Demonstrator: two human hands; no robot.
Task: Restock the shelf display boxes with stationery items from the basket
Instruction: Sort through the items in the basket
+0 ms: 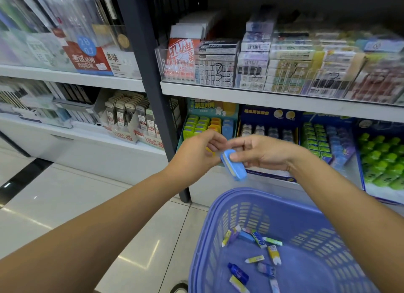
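Pinching one blue case (235, 169): right hand (265, 153); left hand (195, 153) grip unclear; one basket (306, 214), about ten items (274, 254).

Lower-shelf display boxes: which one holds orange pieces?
The leftmost one, the teal box beside the dark post, behind the left hand. Its columns run green, orange, blue. The boxes to its right are dark blue and show no orange.

Glossy pale square floor tiles (65, 205) spread from 7 to 9 o'clock and catch streaks of overhead light. A black floor strip (24, 176) crosses them at 9 o'clock. A dark grey metal upright post (149, 74) rises toward 12 o'clock, with white shelf boards (262, 99) running off it at 10 and 2 o'clock.
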